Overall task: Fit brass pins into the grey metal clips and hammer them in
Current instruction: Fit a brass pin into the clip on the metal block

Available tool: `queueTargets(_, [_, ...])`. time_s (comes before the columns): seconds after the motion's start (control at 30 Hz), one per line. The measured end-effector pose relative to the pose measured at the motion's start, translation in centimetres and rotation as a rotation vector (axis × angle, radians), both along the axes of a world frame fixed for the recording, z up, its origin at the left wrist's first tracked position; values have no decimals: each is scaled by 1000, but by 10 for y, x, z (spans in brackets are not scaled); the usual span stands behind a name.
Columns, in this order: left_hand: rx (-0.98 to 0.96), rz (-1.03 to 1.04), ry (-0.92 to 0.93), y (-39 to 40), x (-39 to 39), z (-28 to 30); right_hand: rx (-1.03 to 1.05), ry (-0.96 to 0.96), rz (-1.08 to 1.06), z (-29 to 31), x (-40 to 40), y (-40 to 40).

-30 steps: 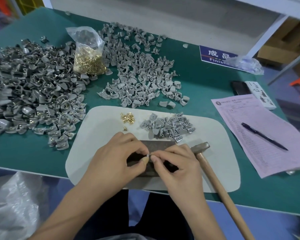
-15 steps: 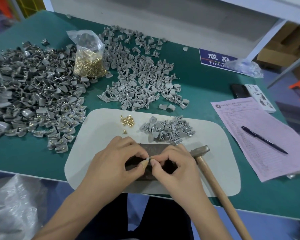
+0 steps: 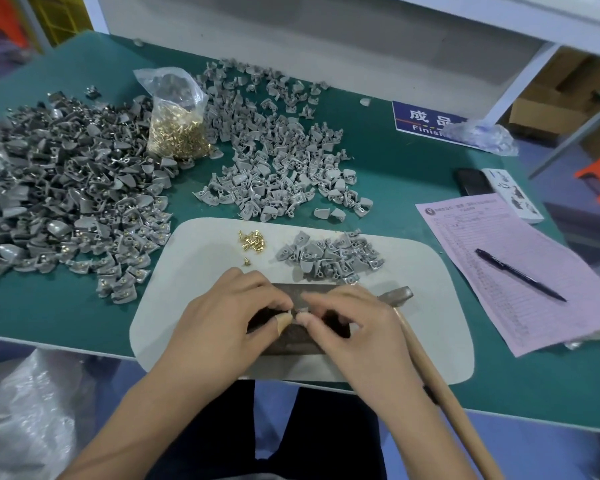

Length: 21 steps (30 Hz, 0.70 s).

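- The left hand (image 3: 222,317) and the right hand (image 3: 354,327) are close together over the dark metal block (image 3: 291,341). Their fingertips almost touch.
- Both hands pinch one small grey clip (image 3: 299,310) between them, just above the block. I cannot see if a brass pin is in it yet; it is too small to tell.
- The hammer (image 3: 430,368) lies just beside the block, on the right-hand side. Its head is next to the block's far right corner. Its long wooden handle runs back toward the person, along the right wrist.
- So the right hand is much nearer the hammer than the left hand. I think the right hand will have to let go of the clip to pick it up.
- A few loose brass pins (image 3: 252,240) lie just past the block, on the left-hand side, on the white mat (image 3: 430,271).
- A small heap of clips (image 3: 329,258) lies just past the block, on the right-hand side.
- Much farther past the block, the green surface (image 3: 395,168) holds a bag of pins (image 3: 177,133) and big piles of clips.
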State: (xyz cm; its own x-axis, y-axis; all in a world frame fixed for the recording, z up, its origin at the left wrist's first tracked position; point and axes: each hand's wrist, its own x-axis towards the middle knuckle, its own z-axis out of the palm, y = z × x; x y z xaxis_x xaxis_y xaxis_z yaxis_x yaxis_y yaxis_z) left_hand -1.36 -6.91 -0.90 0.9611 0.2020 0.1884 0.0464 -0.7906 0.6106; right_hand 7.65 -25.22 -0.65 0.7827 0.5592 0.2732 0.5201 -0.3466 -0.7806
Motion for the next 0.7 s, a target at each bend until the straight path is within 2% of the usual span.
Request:
queueTargets(0.1, [-2, 28, -15, -2, -1, -1, 104, 41, -291, -8, 0, -26])
queueTargets(0.13, [-11, 37, -19, -3, -1, -2, 27, 18, -426, -12, 3, -39])
queueTargets(0.2, [-31, 45, -20, -5, -2, -3, -316, 14, -584, -21, 7, -63])
queueTargets(0.27, [-34, 49, -23, -5, -2, -2, -547, 23, -559, -25, 10, -76])
queueTargets(0.37, [-14, 59, -22, -4, 0, -1, -616, -5, -513, -19, 11, -75])
queueTargets(0.43, [-2, 65, -24, -4, 0, 0, -527, -19, -489, -9, 9, -73])
queueTargets(0.5, [-2, 70, -27, -5, 0, 2, -277, 65, -404, 6, 6, -69])
queueTargets(0.57, [13, 68, -36, -6, 2, 3, -128, 118, -273, 24, 1, -62])
queueTargets(0.7, [88, 1, -41, -1, 4, 9, -168, 111, -26, 39, -19, -41])
